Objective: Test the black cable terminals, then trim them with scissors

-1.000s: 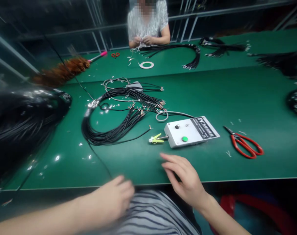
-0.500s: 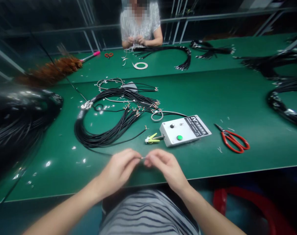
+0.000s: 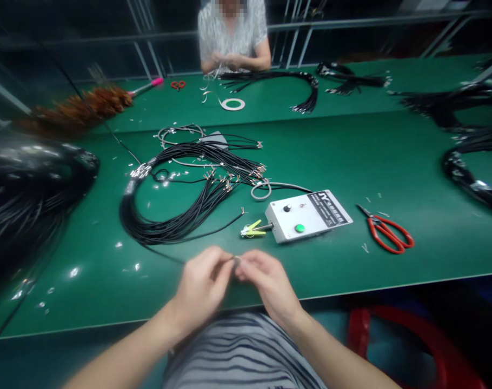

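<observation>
Near the table's front edge, my left hand (image 3: pixel 205 281) pinches a black cable (image 3: pixel 163 255) close to its end. The cable runs back left to a curved bundle of black cables (image 3: pixel 138 219) with bare copper-coloured ends. My right hand (image 3: pixel 264 275) is closed at the tip of the same cable, its fingers almost touching those of my left hand; the small wires there are blurred. Just beyond my hands lies a white box (image 3: pixel 306 216) with a green button, a black knob and a yellow-green clip (image 3: pixel 253 229) at its left end.
Red-handled scissors (image 3: pixel 387 229) lie right of the box. A large dark cable pile (image 3: pixel 35 178) fills the left side, and more black cables (image 3: pixel 473 178) lie far right. Across the green table (image 3: pixel 351 156) sits a person (image 3: pixel 233 38), near a white tape ring (image 3: pixel 233 104).
My right hand has shifted slightly left, closer to my left hand, and the wire tip between them now looks bent upward. The view has moved slightly.
</observation>
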`<state>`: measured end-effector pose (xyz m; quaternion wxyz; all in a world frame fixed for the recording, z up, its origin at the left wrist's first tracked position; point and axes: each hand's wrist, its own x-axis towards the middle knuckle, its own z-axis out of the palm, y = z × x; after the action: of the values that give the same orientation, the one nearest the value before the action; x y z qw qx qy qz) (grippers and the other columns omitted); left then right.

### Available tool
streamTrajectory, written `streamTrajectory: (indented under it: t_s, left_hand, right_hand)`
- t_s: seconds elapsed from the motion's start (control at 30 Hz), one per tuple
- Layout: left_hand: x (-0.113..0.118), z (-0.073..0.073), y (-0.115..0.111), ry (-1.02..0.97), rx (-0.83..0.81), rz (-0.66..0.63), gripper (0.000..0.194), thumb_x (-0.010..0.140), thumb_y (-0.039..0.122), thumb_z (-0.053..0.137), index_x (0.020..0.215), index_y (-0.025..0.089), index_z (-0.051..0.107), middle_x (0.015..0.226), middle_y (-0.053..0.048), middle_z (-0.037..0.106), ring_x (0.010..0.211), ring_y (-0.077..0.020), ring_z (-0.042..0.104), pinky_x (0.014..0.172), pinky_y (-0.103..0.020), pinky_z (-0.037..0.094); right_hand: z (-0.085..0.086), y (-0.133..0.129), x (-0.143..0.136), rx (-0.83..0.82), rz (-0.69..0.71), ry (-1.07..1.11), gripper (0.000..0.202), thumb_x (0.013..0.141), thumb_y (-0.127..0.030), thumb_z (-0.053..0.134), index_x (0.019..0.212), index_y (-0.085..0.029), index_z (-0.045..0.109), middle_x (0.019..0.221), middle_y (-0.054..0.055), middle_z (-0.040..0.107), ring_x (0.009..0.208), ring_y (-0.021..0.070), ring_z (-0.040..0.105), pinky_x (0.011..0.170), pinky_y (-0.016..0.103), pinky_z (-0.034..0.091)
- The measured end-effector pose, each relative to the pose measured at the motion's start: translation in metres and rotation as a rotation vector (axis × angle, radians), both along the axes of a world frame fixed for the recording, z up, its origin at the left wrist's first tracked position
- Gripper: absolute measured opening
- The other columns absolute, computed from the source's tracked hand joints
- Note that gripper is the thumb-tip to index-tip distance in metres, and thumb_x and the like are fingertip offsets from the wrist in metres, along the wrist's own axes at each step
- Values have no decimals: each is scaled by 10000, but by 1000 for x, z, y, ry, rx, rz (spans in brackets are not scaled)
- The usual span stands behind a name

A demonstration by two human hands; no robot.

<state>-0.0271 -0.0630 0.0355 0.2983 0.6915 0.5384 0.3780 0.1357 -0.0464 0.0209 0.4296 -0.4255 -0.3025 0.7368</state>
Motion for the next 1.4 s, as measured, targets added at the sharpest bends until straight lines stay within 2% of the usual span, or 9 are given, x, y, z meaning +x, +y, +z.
streamTrajectory:
  t_s: [0.2, 0.4, 0.5, 0.6, 0.73, 0.87, 1.0, 1.2, 1.4]
  left_hand:
    - [5, -1, 3, -121, -131, 100, 89, 886, 205, 582, 807, 180, 614, 744, -12, 644, 641, -134, 597, 597, -234, 481]
    - [7, -1, 5, -163, -138, 108, 84, 876, 200, 597, 799, 181, 625, 761, -18, 661, 680, -145, 627, 626, -239, 496]
    - [6, -1, 6, -310, -235, 123, 103, 875, 233, 609, 787, 180, 609, 740, -9, 653, 665, -138, 633, 606, -226, 499]
    - [5, 3, 10, -485, -351, 105, 75, 864, 251, 625, 864, 178, 607, 792, -12, 648, 699, -132, 643, 626, -216, 510]
    - [7, 7, 17, -575, -435, 47, 181, 835, 266, 663, 987, 169, 639, 877, -31, 626, 589, -79, 564, 507, -181, 440]
    - [11, 0, 20, -699, -408, 131, 148, 837, 286, 678, 852, 151, 621, 742, -6, 602, 485, -60, 506, 455, -192, 384]
    - [10, -9, 19, -760, -408, 146, 152, 882, 299, 629, 855, 163, 569, 620, 29, 554, 504, -85, 526, 478, -201, 378]
    - [6, -5, 21, -751, -485, 67, 164, 870, 291, 648, 980, 181, 598, 780, 19, 579, 550, -53, 486, 527, -185, 380]
    - [14, -7, 20, -766, -436, 141, 145, 865, 294, 656, 871, 161, 599, 559, 48, 533, 480, -73, 485, 477, -186, 376]
  right_hand:
    - [-2, 1, 2, 2, 0, -3, 214, 756, -328, 773, 919, -195, 735, 786, 23, 726, 692, 122, 610, 699, 256, 466]
    - [0, 5, -9, 25, -38, -21, 166, 744, -332, 770, 812, -188, 721, 750, 9, 690, 628, 109, 552, 632, 243, 441]
    - [2, 7, -15, 35, -57, -39, 148, 742, -324, 759, 744, -186, 705, 693, -6, 646, 592, 107, 512, 598, 246, 425]
    - [4, 10, -19, 42, -31, -37, 152, 759, -321, 736, 713, -183, 690, 630, -22, 606, 569, 100, 487, 593, 242, 405]
    - [4, 10, -19, 70, -18, -55, 151, 764, -303, 717, 691, -180, 669, 571, -35, 580, 550, 99, 487, 597, 242, 399]
    - [3, 12, -19, 91, -23, -85, 173, 779, -305, 700, 671, -182, 645, 566, -28, 595, 553, 109, 506, 598, 249, 406]
    - [3, 14, -20, 100, -25, -65, 160, 781, -304, 702, 697, -184, 641, 588, -23, 622, 565, 118, 547, 614, 258, 432]
    - [4, 14, -22, 103, -4, -56, 169, 798, -310, 684, 695, -183, 640, 577, -18, 633, 566, 122, 564, 611, 257, 445]
    - [5, 15, -19, 166, 19, -59, 201, 825, -326, 660, 690, -186, 607, 576, -16, 631, 574, 136, 591, 624, 274, 462]
